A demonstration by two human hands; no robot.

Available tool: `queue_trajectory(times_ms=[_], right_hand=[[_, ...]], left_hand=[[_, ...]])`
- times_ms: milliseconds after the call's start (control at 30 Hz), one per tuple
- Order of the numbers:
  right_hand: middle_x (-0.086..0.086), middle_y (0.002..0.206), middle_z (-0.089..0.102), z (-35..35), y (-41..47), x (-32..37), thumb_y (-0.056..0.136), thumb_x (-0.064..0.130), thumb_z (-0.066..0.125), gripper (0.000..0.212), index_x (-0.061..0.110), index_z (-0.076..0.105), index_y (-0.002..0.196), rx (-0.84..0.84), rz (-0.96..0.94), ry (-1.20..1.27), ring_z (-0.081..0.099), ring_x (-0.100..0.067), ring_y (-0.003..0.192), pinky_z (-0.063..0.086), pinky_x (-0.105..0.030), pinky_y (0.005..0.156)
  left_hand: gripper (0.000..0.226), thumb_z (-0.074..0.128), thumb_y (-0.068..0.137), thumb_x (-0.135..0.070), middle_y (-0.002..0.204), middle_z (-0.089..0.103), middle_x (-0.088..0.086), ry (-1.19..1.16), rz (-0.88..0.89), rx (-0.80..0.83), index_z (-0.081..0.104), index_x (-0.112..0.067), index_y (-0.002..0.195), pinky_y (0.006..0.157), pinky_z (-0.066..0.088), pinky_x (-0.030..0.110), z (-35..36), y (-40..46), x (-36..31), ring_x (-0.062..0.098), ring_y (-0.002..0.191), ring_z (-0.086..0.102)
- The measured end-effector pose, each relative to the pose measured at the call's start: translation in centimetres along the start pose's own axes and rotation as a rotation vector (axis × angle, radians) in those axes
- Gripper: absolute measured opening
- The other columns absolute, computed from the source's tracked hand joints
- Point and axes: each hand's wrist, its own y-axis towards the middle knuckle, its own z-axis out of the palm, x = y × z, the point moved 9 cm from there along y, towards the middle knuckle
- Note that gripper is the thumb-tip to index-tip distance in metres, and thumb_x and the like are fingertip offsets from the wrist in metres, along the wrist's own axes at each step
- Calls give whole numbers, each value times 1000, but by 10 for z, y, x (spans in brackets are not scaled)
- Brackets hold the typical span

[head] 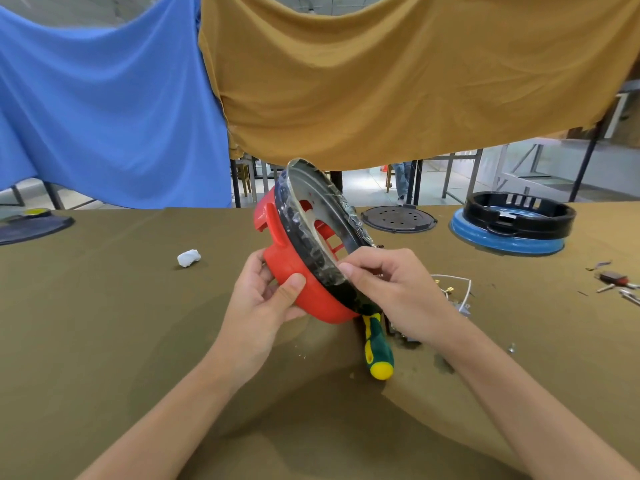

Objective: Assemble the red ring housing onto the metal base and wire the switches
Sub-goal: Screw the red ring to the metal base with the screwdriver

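An olive-cloth tabletop [104,306] carried a crumpled white wad [189,258], a green-and-yellow screwdriver [377,348], loose white wires [453,284], a perforated black disc [400,219] and a black ring [519,214] on a blue base [505,242].

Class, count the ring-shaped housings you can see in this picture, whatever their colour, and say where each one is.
2. The red ring housing is held tilted above the table in both hands; the black ring housing sits on a blue disc at far right.

Head-worn view, forward-down, close over table [104,306]

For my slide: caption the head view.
Both hands, left hand and right hand, hold the tilted red ring housing above the table.
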Motion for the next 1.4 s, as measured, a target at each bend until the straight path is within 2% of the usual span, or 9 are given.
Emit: queue_trajectory(times_ms=[67,200,300,367,500,600,767,967,1400], right_hand=[[-8,94,66,2,-5,3,101,26,53,31,6,74,91,41,-31,24,61,-24,88,48,-45,80],[5,95,64,9,-9,10,88,28,74,14,18,76,98,2,-104,-89,61,-14,90,49,-22,72],[0,88,64,5,-6,12,86,17,75,8,9,76,86,-91,-134,-71,61,-17,82,51,-30,68],[-2,89,63,2,-3,11,87,14,74,10,5,75,85,-65,-123,-60,61,-18,81,51,-35,71],[3,86,61,-6,2,11,88,10,72,7,5,73,83,-44,-91,-61,58,-12,78,49,-30,71],[1,86,61,-5,4,11,89,9,70,8,6,72,82,-24,-78,-67,59,-15,80,52,-37,74],[1,86,61,-1,1,12,90,9,70,8,6,73,83,-16,-98,-54,57,-9,76,43,-19,68],[0,88,62,-1,0,12,90,11,70,8,5,75,86,-26,-101,-33,59,-16,79,49,-32,70],[0,89,63,-4,1,14,89,10,70,8,5,74,86,-16,-106,-64,58,-14,80,48,-27,69]], left_hand=[[50,71,79,-26,120,69,10,-27,-7,-26,52,-12,124,79,60,46,-2,0,0,30,110,68],[53,75,77,-29,119,70,12,-70,-28,-51,53,-12,123,78,60,45,-3,-1,0,31,107,69],[45,68,84,-20,120,69,13,-77,-36,-53,52,-10,125,78,60,46,-2,-1,1,32,109,68],[44,65,83,-18,119,69,14,-88,-40,-53,52,-9,125,76,60,44,-1,-1,1,30,108,69],[43,64,82,-18,115,69,13,-92,-43,-61,53,-8,122,74,61,43,0,-1,0,27,102,71],[42,63,83,-17,114,69,14,-108,-48,-63,52,-7,123,74,61,44,0,-1,-1,27,101,71],[42,62,85,-17,117,69,15,-121,-43,-51,51,-6,124,73,61,44,1,-1,-3,29,103,71],[47,63,85,-17,120,68,17,-124,-48,-60,49,-3,128,74,60,45,1,-1,-3,32,106,70],[42,61,87,-16,118,69,16,-153,-43,-30,50,-6,126,74,60,44,3,-1,-2,31,104,71]])
